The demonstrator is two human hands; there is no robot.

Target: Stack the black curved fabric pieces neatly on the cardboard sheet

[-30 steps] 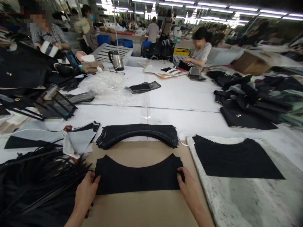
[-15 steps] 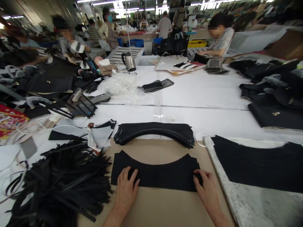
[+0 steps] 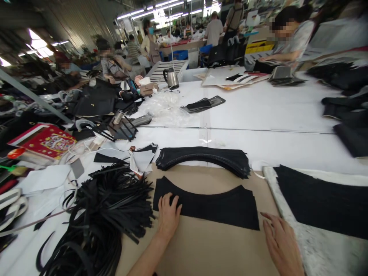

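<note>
Two flat hands on a cardboard sheet, one on a black cut panel.

Left to right: a heap of black strips (image 3: 106, 214) lies beside the cardboard sheet (image 3: 207, 249); the left hand (image 3: 168, 216) rests open, fingers spread flat on the near-left corner of the black cut panel (image 3: 212, 205) — gripping nothing. The right hand (image 3: 283, 245) lies open on the cardboard just off the panel's right end, seemingly not touching it — beside a marble-patterned slab (image 3: 322, 253).
</note>
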